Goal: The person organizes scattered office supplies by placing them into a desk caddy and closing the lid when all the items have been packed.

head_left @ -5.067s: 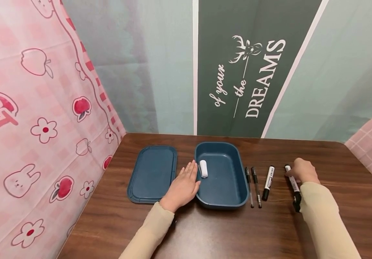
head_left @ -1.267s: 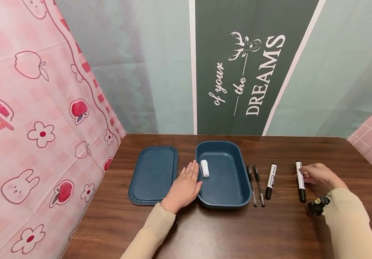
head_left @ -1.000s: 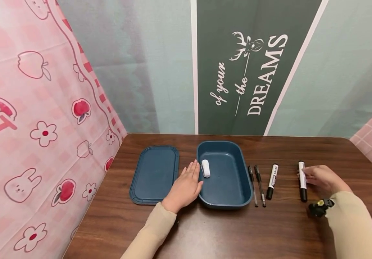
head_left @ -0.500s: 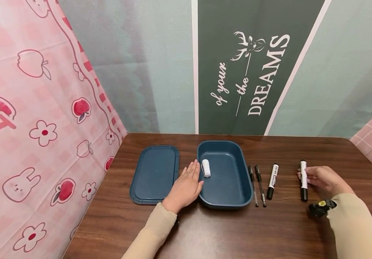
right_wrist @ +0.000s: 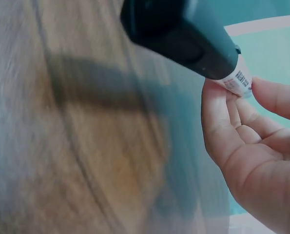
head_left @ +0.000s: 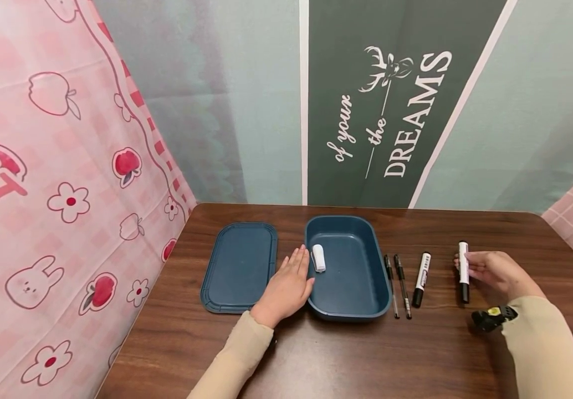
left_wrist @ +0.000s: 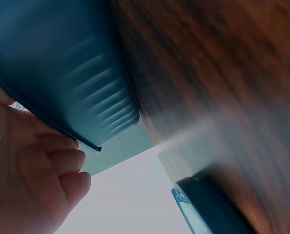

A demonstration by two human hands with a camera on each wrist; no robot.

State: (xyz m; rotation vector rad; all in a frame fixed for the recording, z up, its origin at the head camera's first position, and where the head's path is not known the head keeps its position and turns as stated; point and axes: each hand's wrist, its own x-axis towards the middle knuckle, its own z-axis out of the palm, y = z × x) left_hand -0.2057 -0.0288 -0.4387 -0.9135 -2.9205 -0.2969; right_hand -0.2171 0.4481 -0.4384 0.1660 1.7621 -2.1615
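Brown table (head_left: 346, 354) is carrying two markers and two pens; the right hand (head_left: 493, 272) is pinching the far-right marker (head_left: 463, 269), the wrist view revealing its fingertips (right_wrist: 276, 100) on the barrel, while the left hand (head_left: 286, 285) is lying flat against the blue box (head_left: 366, 260).

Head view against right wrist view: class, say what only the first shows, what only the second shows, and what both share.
Only the head view shows the left hand resting flat beside the blue box, the white item inside it, the lid, two thin pens and a second marker.

Only the right wrist view shows, close up, the marker's printed label and dark end, with its shadow on the wood.

Both show the right hand pinching the marker above the table.
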